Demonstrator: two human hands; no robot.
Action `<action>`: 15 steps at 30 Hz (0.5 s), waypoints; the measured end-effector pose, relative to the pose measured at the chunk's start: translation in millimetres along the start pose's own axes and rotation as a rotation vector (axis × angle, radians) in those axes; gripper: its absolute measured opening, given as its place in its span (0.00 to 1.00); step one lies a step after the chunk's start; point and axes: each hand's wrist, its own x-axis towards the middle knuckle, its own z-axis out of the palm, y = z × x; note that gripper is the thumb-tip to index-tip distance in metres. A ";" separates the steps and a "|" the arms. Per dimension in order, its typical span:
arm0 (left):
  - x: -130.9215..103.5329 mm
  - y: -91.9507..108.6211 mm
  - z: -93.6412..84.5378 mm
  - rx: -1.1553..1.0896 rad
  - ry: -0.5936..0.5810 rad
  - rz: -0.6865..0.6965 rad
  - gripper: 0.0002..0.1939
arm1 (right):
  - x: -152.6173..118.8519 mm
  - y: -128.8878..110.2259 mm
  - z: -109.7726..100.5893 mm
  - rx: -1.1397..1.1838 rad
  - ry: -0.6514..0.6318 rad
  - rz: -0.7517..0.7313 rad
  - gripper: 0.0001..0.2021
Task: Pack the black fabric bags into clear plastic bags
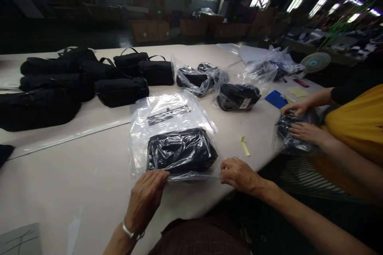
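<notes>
A black bag (181, 149) lies inside a clear plastic bag (193, 176) at the table edge in front of me. My left hand (149, 187) is closed on the near left edge of the plastic, close to the black bag's corner. At the near right corner of the plastic, my right hand (239, 173) is closed with the film pinched in its fingers. Beneath and behind the wrapped bag lie flat clear plastic bags (176, 105) with a dark printed strip.
Several unwrapped black bags (121, 91) stand at the left. Plastic-wrapped black bags (238, 97) sit further back. A yellow paper strip (245, 146) lies to the right. A co-worker's hands (303, 127) press on another wrapped bag. A fan (315, 63) stands beyond.
</notes>
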 end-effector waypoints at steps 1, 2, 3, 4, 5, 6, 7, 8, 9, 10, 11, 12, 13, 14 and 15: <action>-1.1 -0.9 -0.7 -0.014 0.008 -0.019 0.09 | -2.5 2.0 -9.5 0.044 0.046 0.000 0.06; -2.4 -2.4 -1.4 -0.022 0.016 -0.046 0.08 | -4.3 4.9 -16.7 0.077 0.105 0.011 0.06; -3.7 -4.8 -1.9 -0.019 0.024 -0.082 0.08 | -5.1 8.4 -21.3 0.096 0.175 0.033 0.06; -5.2 -8.5 -2.2 -0.006 0.036 -0.127 0.09 | -4.7 12.5 -22.9 0.105 0.255 0.068 0.06; -7.1 -13.9 -2.1 0.009 0.048 -0.182 0.13 | -3.3 16.9 -21.3 0.114 0.334 0.116 0.07; -9.5 -21.3 -1.5 0.019 0.058 -0.247 0.20 | -0.7 21.4 -16.9 0.133 0.401 0.177 0.14; -12.6 -30.8 -0.1 0.014 0.056 -0.319 0.27 | 2.7 25.5 -10.0 0.170 0.447 0.251 0.24; -16.5 -41.9 2.3 -0.012 0.040 -0.399 0.35 | 7.0 29.0 -1.3 0.228 0.470 0.337 0.34; -21.0 -54.2 6.0 -0.055 0.010 -0.480 0.40 | 12.1 31.4 8.4 0.304 0.477 0.431 0.43; -26.1 -66.8 10.9 -0.112 -0.029 -0.553 0.44 | 17.6 32.4 18.3 0.395 0.472 0.525 0.49; -31.2 -78.7 17.0 -0.183 -0.070 -0.606 0.44 | 23.5 31.9 27.4 0.502 0.460 0.608 0.53; -36.1 -88.7 24.1 -0.268 -0.107 -0.630 0.42 | 29.4 29.8 35.1 0.630 0.442 0.670 0.54; -40.2 -96.2 31.8 -0.359 -0.136 -0.626 0.39 | 35.2 26.4 40.9 0.782 0.418 0.697 0.54; -43.4 -100.3 39.5 -0.445 -0.147 -0.603 0.36 | 40.4 22.0 44.4 0.949 0.393 0.684 0.52; -45.4 -101.0 46.6 -0.515 -0.144 -0.578 0.33 | 44.8 17.3 45.7 1.119 0.367 0.637 0.49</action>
